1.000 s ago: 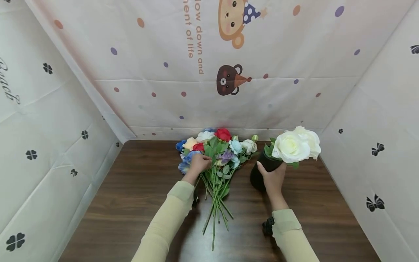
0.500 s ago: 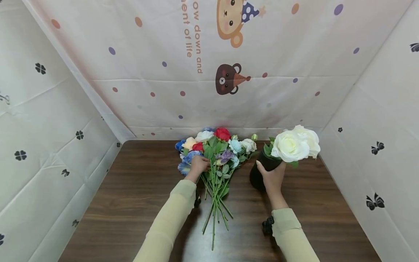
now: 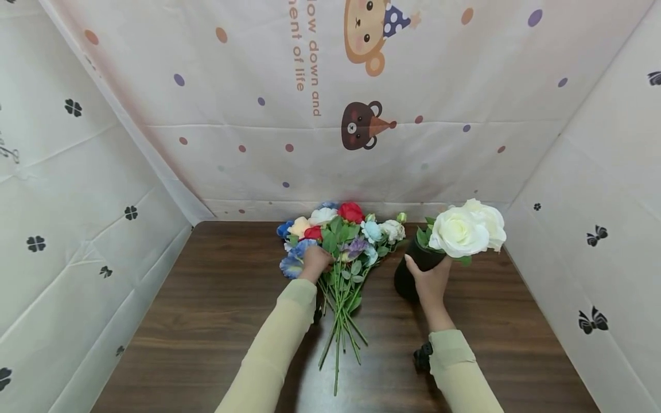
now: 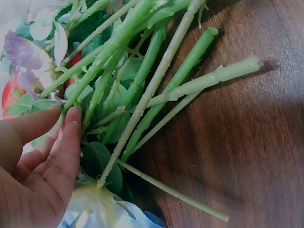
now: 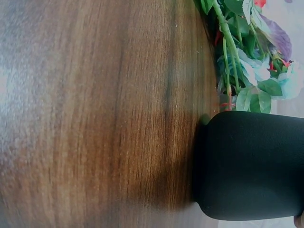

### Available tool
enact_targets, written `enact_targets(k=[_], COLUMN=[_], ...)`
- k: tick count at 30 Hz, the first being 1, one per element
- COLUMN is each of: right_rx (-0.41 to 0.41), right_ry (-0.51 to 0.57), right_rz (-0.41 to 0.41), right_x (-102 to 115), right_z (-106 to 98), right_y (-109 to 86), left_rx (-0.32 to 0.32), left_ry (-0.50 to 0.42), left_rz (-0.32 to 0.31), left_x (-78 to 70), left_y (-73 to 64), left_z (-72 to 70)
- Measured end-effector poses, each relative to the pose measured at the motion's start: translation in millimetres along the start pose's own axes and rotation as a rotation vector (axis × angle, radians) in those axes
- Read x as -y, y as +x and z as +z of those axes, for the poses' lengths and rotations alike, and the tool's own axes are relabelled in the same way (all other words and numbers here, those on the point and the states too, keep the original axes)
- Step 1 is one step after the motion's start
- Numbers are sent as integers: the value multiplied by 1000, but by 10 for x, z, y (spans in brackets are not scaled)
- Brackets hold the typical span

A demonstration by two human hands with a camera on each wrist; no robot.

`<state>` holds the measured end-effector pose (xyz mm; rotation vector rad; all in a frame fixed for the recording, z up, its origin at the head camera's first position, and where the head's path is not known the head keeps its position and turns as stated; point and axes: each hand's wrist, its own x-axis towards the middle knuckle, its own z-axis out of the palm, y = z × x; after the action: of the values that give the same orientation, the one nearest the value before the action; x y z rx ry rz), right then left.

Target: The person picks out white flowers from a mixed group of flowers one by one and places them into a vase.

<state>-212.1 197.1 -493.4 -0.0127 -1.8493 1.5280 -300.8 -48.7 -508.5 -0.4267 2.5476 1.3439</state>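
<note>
My left hand is over the left side of a bunch of artificial flowers lying on the table. In the left wrist view, its thumb and fingertips pinch a green flower stem among the other crossing stems. A blue flower lies just under that hand. On the right, my right hand grips a black vase, thumb on its near side. White roses with green leaves stand in the vase and lean right. The right wrist view shows the vase's lower part, with the hand almost out of frame.
The dark wooden table is backed by a printed cloth, with cloth walls on both sides. Loose stem ends point toward the table's front. The flower heads lie near the back cloth, left of the vase.
The left forearm has shifted slightly right, and the left hand has turned a little over the stems. The right hand and the vase stay where they were.
</note>
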Motion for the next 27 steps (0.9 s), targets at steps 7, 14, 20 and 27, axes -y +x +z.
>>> enact_targets(k=[7,14,20,27], right_rx=[-5,-6,-8,-5], right_ry=[-11,-8,-4,-15], right_rz=[21,45,40,30], right_x=[19,31,45,-3], right_z=[0,6,12,11], right_y=[-14,-18,-27,1], left_rx=[-10,18,41,60], left_ry=[7,-30,-23,-73], left_rz=[-71,-59,-31,20], left_x=[-19,-24,-57,-115], left_y=[49,36,-24,-90], left_z=[39,-24,-110,-222])
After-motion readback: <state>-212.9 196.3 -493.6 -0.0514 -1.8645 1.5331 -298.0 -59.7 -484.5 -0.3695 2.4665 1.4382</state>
